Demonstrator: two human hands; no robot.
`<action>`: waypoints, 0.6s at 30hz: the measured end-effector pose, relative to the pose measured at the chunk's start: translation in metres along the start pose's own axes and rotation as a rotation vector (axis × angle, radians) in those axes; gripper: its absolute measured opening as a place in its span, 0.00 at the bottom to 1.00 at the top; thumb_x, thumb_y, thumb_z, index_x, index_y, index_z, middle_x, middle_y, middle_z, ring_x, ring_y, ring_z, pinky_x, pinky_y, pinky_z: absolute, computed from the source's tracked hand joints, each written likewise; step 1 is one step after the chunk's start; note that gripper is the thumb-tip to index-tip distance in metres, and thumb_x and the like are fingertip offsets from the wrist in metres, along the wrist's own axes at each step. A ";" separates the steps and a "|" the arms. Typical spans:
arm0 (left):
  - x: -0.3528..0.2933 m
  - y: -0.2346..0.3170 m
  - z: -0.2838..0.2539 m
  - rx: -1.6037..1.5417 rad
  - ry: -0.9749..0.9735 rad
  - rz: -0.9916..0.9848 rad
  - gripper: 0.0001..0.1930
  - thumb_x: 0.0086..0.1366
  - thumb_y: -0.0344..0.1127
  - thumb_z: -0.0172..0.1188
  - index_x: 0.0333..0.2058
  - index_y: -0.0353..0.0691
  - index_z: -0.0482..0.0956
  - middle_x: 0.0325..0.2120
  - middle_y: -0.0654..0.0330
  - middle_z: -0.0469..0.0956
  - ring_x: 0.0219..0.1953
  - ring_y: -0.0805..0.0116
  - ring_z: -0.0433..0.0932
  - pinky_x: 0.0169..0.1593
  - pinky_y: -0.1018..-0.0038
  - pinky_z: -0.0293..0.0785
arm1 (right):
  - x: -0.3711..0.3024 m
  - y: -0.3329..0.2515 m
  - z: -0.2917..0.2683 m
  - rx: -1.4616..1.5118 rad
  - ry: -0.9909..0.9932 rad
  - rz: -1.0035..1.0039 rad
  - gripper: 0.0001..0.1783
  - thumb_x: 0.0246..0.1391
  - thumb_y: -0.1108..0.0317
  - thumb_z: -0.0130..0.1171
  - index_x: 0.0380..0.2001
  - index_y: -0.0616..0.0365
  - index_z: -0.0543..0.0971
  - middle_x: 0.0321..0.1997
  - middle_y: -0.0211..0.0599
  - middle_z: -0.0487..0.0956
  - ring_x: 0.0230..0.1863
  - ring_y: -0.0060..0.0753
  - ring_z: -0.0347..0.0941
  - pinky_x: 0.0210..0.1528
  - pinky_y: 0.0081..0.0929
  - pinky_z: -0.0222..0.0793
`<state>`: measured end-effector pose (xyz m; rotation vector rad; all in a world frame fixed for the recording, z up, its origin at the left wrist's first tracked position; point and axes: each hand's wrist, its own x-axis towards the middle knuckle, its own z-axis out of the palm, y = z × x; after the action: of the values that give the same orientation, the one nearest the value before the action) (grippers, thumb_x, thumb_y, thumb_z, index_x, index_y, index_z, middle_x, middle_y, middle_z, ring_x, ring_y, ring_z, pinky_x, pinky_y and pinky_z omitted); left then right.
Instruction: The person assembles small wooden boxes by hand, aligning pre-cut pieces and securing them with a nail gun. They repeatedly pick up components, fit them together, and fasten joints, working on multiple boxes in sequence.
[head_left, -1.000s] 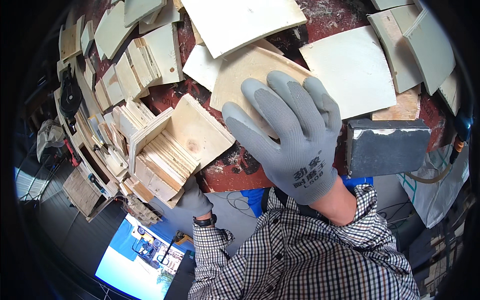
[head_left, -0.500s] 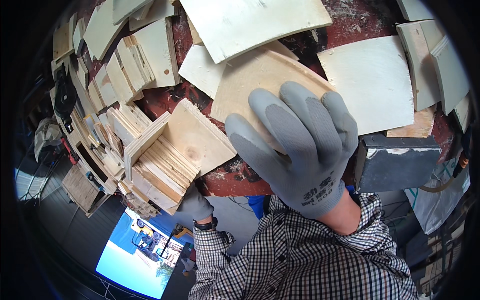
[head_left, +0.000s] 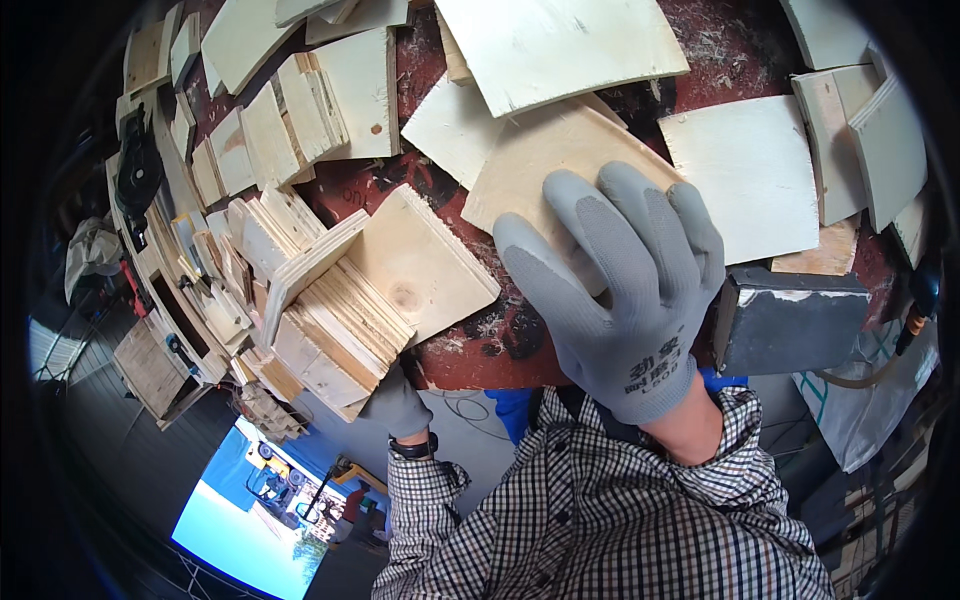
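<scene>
My right hand (head_left: 630, 290), in a grey coated glove, lies palm down on a light plywood piece (head_left: 545, 155). Its fingers are stretched out and slightly apart, pointing away from me. My left hand (head_left: 397, 405), also gloved, is at the near edge of the table, against the underside of a stack of narrow plywood strips (head_left: 345, 320). The stack covers its fingers, so their grip is hidden. Beside the strips lies a squarish plywood piece (head_left: 425, 265) with a knot.
More plywood sheets (head_left: 740, 175) and offcuts (head_left: 265, 135) cover much of the dark red table (head_left: 480, 350). A dark grey block (head_left: 795, 320) sits at the near right edge. A lit screen (head_left: 265, 510) stands below left, and a clear plastic bag (head_left: 880, 390) hangs at right.
The view has shifted, so the table and its wood appear farther right. Both hands keep nearly the same places against the wood.
</scene>
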<state>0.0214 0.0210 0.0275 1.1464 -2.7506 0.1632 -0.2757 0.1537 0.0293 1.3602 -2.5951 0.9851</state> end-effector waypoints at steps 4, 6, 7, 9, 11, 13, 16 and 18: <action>-0.004 -0.006 0.025 -0.262 0.176 -0.187 0.16 0.71 0.31 0.64 0.52 0.28 0.81 0.44 0.50 0.87 0.41 0.58 0.87 0.46 0.63 0.83 | 0.004 0.000 -0.014 0.040 -0.023 0.001 0.25 0.56 0.57 0.66 0.58 0.38 0.82 0.66 0.31 0.74 0.72 0.39 0.63 0.76 0.48 0.53; 0.001 -0.005 0.032 -0.357 0.230 -0.223 0.18 0.69 0.30 0.65 0.55 0.27 0.79 0.47 0.50 0.86 0.44 0.59 0.86 0.49 0.63 0.82 | 0.001 0.002 -0.019 0.105 0.016 -0.021 0.25 0.57 0.57 0.64 0.59 0.44 0.82 0.66 0.36 0.75 0.70 0.42 0.65 0.75 0.48 0.53; 0.001 -0.006 0.037 -0.434 0.221 -0.258 0.19 0.69 0.29 0.65 0.56 0.28 0.78 0.48 0.50 0.86 0.45 0.59 0.86 0.50 0.63 0.82 | -0.002 -0.003 -0.024 0.114 0.050 -0.040 0.25 0.56 0.58 0.64 0.58 0.47 0.83 0.65 0.36 0.75 0.69 0.43 0.66 0.73 0.47 0.54; -0.002 -0.010 0.039 -0.578 0.199 -0.333 0.22 0.68 0.29 0.66 0.58 0.28 0.75 0.51 0.50 0.84 0.48 0.60 0.85 0.53 0.64 0.82 | -0.004 -0.019 -0.035 0.134 0.124 -0.072 0.25 0.54 0.59 0.66 0.55 0.52 0.83 0.62 0.38 0.76 0.65 0.46 0.67 0.69 0.46 0.58; 0.002 -0.002 0.040 -0.835 0.207 -0.453 0.23 0.69 0.31 0.66 0.60 0.29 0.74 0.53 0.51 0.83 0.51 0.60 0.84 0.55 0.65 0.82 | -0.004 -0.053 -0.038 0.289 0.044 -0.124 0.31 0.57 0.43 0.65 0.56 0.53 0.81 0.61 0.37 0.76 0.59 0.41 0.68 0.59 0.41 0.61; -0.015 -0.017 0.047 -0.862 0.129 -0.362 0.31 0.71 0.34 0.66 0.67 0.32 0.66 0.62 0.53 0.75 0.59 0.59 0.78 0.66 0.61 0.73 | -0.004 -0.089 -0.024 0.305 -0.145 -0.068 0.45 0.55 0.34 0.64 0.62 0.61 0.75 0.58 0.39 0.74 0.52 0.42 0.69 0.53 0.42 0.63; -0.001 -0.008 0.052 -1.076 0.138 -0.545 0.28 0.75 0.33 0.60 0.69 0.33 0.63 0.63 0.53 0.74 0.58 0.60 0.79 0.64 0.62 0.77 | 0.010 -0.113 0.002 0.289 -0.282 0.075 0.41 0.54 0.33 0.64 0.50 0.65 0.77 0.47 0.44 0.74 0.45 0.45 0.70 0.48 0.44 0.65; 0.007 -0.007 0.060 -1.121 0.174 -0.523 0.27 0.76 0.33 0.58 0.69 0.34 0.63 0.63 0.53 0.75 0.58 0.60 0.80 0.62 0.62 0.78 | 0.021 -0.120 0.011 0.241 -0.372 0.089 0.38 0.55 0.34 0.64 0.43 0.65 0.77 0.43 0.46 0.74 0.42 0.46 0.71 0.45 0.46 0.67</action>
<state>0.0150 0.0016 -0.0303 1.2673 -1.7428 -1.1015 -0.1948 0.0831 0.0886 1.6364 -2.9003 1.1940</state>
